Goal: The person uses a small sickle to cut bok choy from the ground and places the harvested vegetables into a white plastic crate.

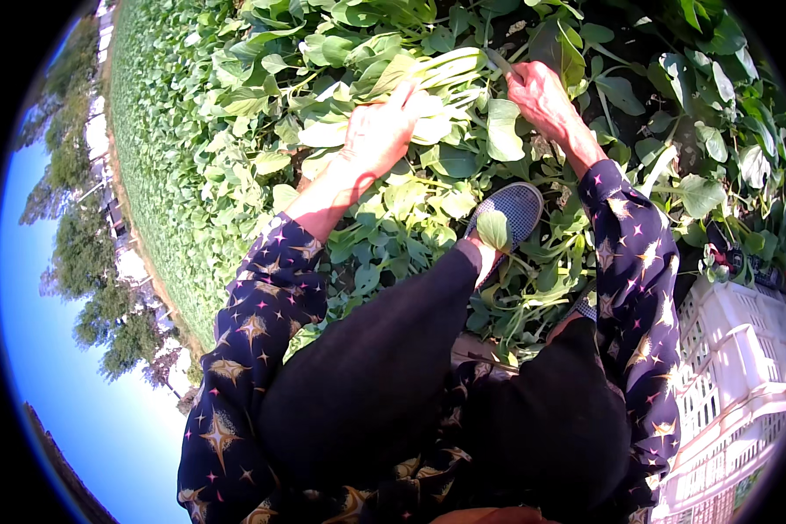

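My left hand point(381, 134) is closed around the pale stalks of a leafy green vegetable, perhaps bok choy point(455, 69). The plant lies sideways, its leaves towards the left and its base towards my right hand point(545, 98). That hand's fingers are curled around a narrow grey-brown object point(500, 62), which meets the plant's base. Whether it is a tool or the plant's root cannot be told. A broad loose-looking leaf point(503, 130) hangs just below, between the two hands.
Dense leafy plants point(393, 226) surround my feet, and a checked slip-on shoe point(514, 206) stands among them. White slatted plastic crates point(727, 354) are at the right, close to my right sleeve. The planted field point(164, 150) stretches away at the left towards trees point(108, 281).
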The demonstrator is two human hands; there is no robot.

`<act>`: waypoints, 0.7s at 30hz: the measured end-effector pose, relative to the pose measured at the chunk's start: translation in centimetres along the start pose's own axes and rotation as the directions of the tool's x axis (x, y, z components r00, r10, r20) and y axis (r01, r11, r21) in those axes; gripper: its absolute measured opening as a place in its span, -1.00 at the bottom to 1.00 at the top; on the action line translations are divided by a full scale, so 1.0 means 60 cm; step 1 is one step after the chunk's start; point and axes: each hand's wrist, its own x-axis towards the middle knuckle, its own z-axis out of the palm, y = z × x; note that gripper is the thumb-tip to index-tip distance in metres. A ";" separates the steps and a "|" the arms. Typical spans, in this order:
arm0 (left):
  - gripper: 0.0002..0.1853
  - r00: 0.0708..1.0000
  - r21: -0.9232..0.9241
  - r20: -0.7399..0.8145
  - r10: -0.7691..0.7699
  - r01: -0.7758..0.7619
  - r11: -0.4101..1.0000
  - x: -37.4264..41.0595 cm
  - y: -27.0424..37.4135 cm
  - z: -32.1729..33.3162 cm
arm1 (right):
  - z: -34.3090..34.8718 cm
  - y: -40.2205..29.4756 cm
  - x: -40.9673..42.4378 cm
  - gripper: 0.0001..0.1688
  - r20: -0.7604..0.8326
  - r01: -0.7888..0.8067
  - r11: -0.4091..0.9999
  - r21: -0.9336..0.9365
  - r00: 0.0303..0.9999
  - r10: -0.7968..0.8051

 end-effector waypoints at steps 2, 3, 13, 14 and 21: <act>-0.42 0.999 -0.036 0.028 -0.017 0.018 0.999 0.001 0.001 -0.001 | -0.009 0.004 -0.009 -0.74 0.015 0.036 0.999 -0.033 0.999 -0.035; -0.32 0.996 -0.055 0.072 -0.044 0.048 0.997 -0.003 0.002 -0.005 | -0.008 0.001 -0.020 -0.74 0.019 0.009 0.999 -0.033 1.000 -0.008; -0.54 0.929 -0.311 -0.370 -0.010 -0.114 0.944 0.000 0.063 -0.184 | -0.091 -0.081 -0.172 -0.53 -0.323 0.094 0.634 0.767 0.911 0.256; -0.60 0.937 -0.444 -0.349 0.034 -0.197 0.874 0.016 0.080 -0.210 | -0.105 -0.093 -0.179 -0.40 -0.362 0.167 0.658 0.734 0.916 0.171; -0.28 0.988 -0.991 0.131 0.083 0.129 0.028 0.050 0.091 -0.164 | -0.163 -0.122 -0.197 -0.38 -0.336 0.083 0.766 0.637 0.924 0.180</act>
